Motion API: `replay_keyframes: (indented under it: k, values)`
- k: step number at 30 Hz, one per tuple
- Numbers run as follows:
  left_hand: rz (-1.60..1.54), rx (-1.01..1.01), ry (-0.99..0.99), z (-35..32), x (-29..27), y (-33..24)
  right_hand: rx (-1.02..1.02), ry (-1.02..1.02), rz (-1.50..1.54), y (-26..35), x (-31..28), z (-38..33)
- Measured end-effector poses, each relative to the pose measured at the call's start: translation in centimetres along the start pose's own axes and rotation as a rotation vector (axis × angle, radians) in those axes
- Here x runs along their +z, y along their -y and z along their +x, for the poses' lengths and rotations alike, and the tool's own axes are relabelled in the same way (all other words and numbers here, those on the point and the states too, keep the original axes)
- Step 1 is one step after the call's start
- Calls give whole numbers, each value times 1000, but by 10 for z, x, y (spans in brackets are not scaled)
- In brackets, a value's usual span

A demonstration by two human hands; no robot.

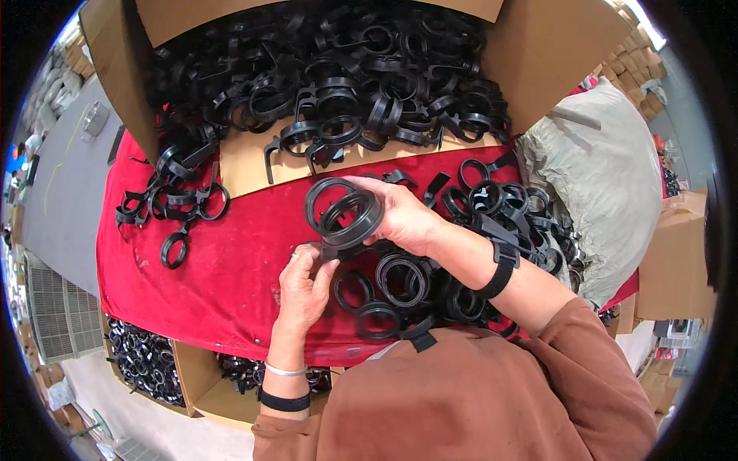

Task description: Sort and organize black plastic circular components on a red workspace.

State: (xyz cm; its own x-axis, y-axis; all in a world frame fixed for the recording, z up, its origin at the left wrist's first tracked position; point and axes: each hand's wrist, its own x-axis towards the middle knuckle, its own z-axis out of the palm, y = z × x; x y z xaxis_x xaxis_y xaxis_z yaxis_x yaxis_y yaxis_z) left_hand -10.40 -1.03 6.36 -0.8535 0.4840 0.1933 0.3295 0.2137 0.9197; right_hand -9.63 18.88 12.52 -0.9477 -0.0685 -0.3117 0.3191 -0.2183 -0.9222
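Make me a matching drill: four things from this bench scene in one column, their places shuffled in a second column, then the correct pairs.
Things:
1. black plastic ring assembly
2. open cardboard box of black clamps
3. single black ring clamp
4. grey sack

Places:
A. at the right end of the table
B. alone on the red cloth, left side
C. held in the right hand, left hand touching below
D. at the far edge of the table

Pairs: 1-C, 2-D, 3-B, 4-A
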Motion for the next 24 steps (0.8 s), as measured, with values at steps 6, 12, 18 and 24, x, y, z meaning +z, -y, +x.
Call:
replay_keyframes:
  k: [6,12,18,24]
  values:
    - [335,224,-139,6,-1,5,168,-91,423,15,-5,-26]
    - [460,312,-100,10,6,-2,207,-155,263,9,-8,-35]
    - [461,131,-175,13,-11,8,118,-150,192,12,-21,-39]
    - [191,-9,38,8,-10,-11,-20,-43,40,36,-53,-63]
